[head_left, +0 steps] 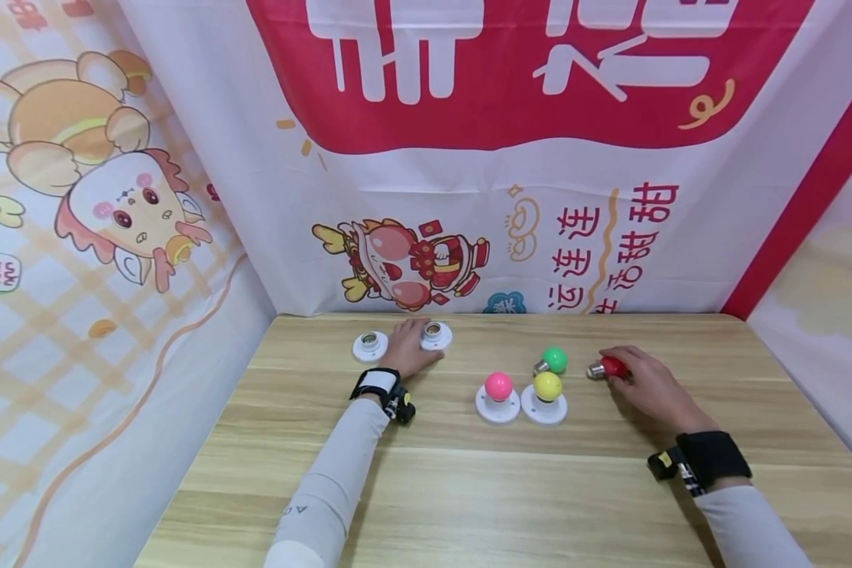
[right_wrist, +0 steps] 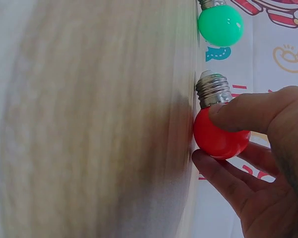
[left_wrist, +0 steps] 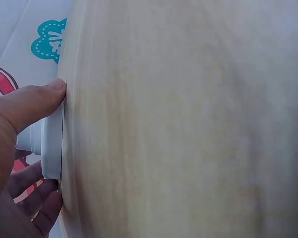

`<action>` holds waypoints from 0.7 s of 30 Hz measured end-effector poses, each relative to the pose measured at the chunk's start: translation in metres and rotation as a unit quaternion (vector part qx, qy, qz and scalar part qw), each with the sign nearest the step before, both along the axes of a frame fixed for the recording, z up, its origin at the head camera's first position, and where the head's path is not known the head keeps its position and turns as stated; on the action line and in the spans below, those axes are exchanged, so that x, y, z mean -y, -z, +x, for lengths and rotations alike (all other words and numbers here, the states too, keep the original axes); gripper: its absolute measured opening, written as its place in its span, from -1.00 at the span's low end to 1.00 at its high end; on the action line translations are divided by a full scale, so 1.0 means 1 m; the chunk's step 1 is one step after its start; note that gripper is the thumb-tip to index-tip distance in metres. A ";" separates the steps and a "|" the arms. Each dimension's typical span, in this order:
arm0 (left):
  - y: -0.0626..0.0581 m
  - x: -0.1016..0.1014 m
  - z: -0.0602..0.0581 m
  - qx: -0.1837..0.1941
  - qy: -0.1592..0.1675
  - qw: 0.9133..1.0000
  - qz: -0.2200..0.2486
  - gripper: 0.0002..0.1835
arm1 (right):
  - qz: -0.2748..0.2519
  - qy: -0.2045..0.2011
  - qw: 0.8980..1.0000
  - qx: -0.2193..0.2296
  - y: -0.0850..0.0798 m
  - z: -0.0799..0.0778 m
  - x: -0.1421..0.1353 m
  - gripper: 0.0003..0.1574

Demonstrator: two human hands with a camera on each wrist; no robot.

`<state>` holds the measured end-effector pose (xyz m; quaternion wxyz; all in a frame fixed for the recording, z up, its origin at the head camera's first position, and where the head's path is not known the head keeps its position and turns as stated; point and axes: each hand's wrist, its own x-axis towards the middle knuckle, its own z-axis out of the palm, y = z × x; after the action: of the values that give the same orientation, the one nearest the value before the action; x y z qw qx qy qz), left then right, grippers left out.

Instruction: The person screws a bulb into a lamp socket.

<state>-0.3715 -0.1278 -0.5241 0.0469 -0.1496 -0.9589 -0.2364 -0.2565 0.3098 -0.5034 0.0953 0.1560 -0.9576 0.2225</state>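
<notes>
At the back of the table, my left hand (head_left: 406, 353) grips a white round lamp holder (head_left: 438, 341) by its rim. In the left wrist view, the thumb and fingers lie on either side of the lamp holder's base (left_wrist: 52, 146), which stands flat on the wood. Over on the right, my right hand (head_left: 652, 386) holds a red light bulb (head_left: 616, 366) lying on its side. In the right wrist view, the thumb presses the red glass (right_wrist: 222, 141) near the metal screw cap (right_wrist: 213, 89), with fingers around the other side.
Left of the left hand stands another lamp holder (head_left: 370, 347) with no bulb. Mid-table, a pink bulb (head_left: 499, 386) and a yellow bulb (head_left: 547, 386) sit upright in white holders. Behind them a green bulb (head_left: 554, 360) lies loose. A printed cloth (head_left: 468, 177) hangs along the table's back edge.
</notes>
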 end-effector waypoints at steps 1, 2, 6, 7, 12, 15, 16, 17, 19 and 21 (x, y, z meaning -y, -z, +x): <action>-0.001 0.000 0.001 0.002 -0.002 1.000 -0.004 -0.13 | 0.000 0.001 1.000 0.002 0.000 0.000 0.000 -0.37; -0.002 0.000 0.001 0.005 -0.003 1.000 -0.006 -0.14 | 0.000 0.002 1.000 0.005 0.000 0.000 0.000 -0.37; -0.006 -0.001 0.004 0.019 -0.008 1.000 -0.017 -0.18 | -0.001 0.009 1.000 0.010 0.001 0.000 -0.001 -0.36; -0.006 -0.001 0.004 0.021 -0.008 1.000 -0.020 -0.18 | -0.001 0.009 1.000 0.009 0.001 0.000 -0.001 -0.36; -0.005 -0.001 0.003 0.024 -0.007 0.999 -0.022 -0.18 | 0.000 0.006 1.000 0.009 0.001 -0.001 -0.002 -0.35; -0.005 -0.001 0.003 0.021 -0.004 1.000 -0.018 -0.18 | -0.001 0.005 1.000 0.008 0.001 -0.001 -0.003 -0.33; -0.005 0.000 0.003 0.019 -0.003 1.000 -0.018 -0.18 | -0.001 0.007 1.000 0.008 0.001 -0.001 -0.003 -0.32; -0.006 0.000 0.004 0.019 -0.002 1.000 -0.017 -0.18 | -0.002 0.007 1.000 0.007 0.002 -0.001 -0.003 -0.32; -0.005 0.000 0.004 0.013 -0.002 1.000 -0.014 -0.18 | -0.002 0.006 1.000 0.005 0.002 -0.001 -0.003 -0.32; -0.004 0.001 0.005 0.007 0.000 1.000 -0.009 -0.18 | -0.003 0.005 1.000 0.004 0.002 -0.001 -0.003 -0.33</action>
<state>-0.3666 -0.1285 -0.5197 0.0392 -0.1480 -0.9613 -0.2289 -0.2576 0.3124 -0.5054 0.0934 0.1501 -0.9581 0.2252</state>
